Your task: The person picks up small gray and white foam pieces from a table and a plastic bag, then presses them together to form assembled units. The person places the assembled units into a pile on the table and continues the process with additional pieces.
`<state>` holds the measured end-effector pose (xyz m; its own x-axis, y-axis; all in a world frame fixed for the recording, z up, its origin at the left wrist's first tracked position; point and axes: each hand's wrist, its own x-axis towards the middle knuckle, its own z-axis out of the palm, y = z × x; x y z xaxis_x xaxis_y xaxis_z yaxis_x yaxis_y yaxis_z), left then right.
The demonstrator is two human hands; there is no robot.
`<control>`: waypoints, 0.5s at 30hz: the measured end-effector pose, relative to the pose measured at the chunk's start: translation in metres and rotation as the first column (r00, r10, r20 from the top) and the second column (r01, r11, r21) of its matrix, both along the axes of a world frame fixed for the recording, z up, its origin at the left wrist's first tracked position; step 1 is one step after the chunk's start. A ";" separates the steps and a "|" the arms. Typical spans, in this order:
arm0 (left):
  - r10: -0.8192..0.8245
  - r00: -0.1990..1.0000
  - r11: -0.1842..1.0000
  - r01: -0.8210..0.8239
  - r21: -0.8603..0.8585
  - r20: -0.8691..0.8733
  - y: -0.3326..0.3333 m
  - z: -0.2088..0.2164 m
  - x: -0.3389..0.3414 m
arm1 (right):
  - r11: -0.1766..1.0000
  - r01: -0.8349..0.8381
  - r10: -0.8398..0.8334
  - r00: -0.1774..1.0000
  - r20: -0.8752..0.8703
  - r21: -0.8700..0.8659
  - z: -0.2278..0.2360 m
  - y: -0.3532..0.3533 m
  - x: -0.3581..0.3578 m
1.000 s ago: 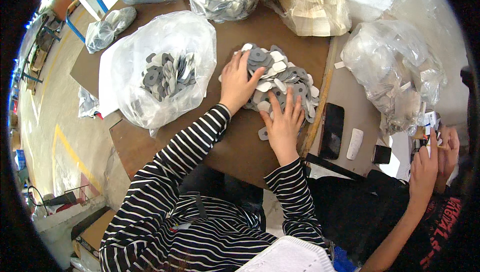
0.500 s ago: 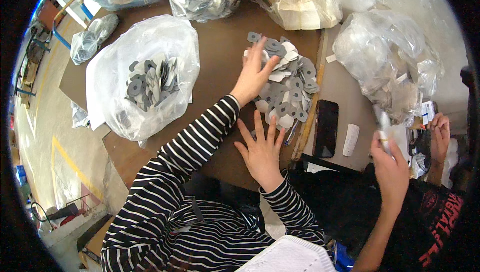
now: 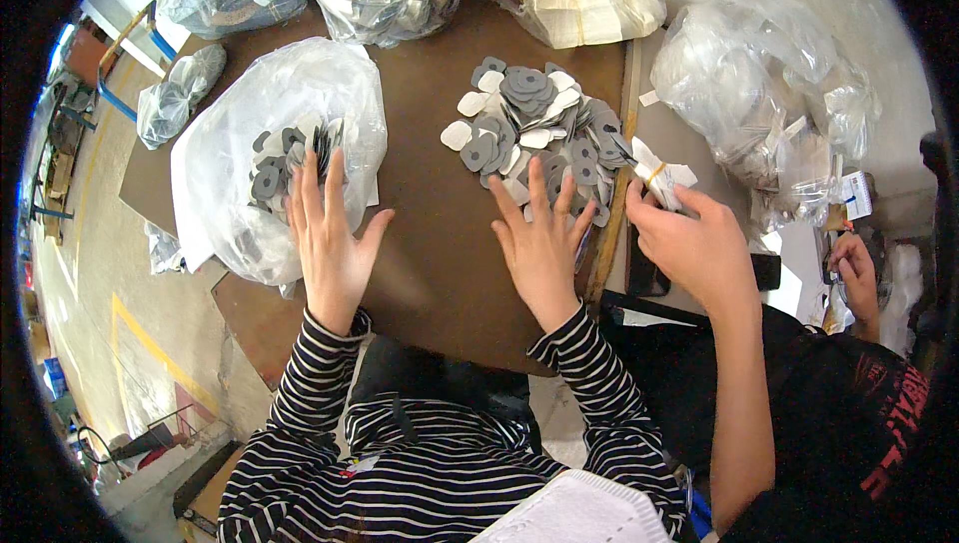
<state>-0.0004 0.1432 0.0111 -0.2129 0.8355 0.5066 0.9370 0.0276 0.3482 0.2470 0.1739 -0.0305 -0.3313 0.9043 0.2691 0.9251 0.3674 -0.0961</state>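
While both hands are lying flat, fingers spread, holding nothing, left hand [image 3: 330,233] is touching the plastic bag [image 3: 270,143], right hand [image 3: 539,238] is touching the pile of grey discs [image 3: 534,123] on the worktop [image 3: 425,173].

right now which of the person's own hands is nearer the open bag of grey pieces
Left. The left hand lies against the open bag; the right hand sits across the board, beside the loose pile.

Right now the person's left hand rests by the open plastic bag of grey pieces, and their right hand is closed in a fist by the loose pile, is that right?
Not quite. In the head view the right hand lies flat with fingers spread at the edge of the loose pile, not in a fist. The left hand does rest by the open plastic bag.
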 end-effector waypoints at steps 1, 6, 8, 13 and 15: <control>-0.043 0.998 0.997 0.046 -0.065 0.043 0.000 -0.008 -0.008 | 0.999 -0.035 0.034 0.999 -0.035 -0.019 0.003 -0.010 -0.003; -0.212 0.976 0.889 0.173 -0.425 -0.047 -0.001 -0.029 -0.023 | 0.973 -0.209 0.179 0.953 -0.245 -0.099 0.018 -0.046 -0.007; -0.350 0.937 0.894 0.329 -0.305 -0.015 -0.005 -0.028 -0.016 | 0.962 -0.250 0.200 0.922 -0.331 -0.114 0.025 -0.055 -0.008; -0.551 0.834 0.766 0.521 -0.377 0.033 -0.039 -0.022 -0.001 | 0.897 -0.441 0.393 0.754 -0.527 0.038 0.049 -0.071 -0.021; -0.615 0.787 0.745 0.602 -0.288 0.052 -0.053 -0.023 -0.003 | 0.834 -0.546 0.499 0.692 -0.522 0.073 0.057 -0.068 -0.036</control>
<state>-0.0030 0.0901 -0.0115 0.4053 0.8841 0.2324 0.8019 -0.4659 0.3740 0.2108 0.1062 0.0263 -0.5965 0.6525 0.4673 0.3942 0.7454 -0.5376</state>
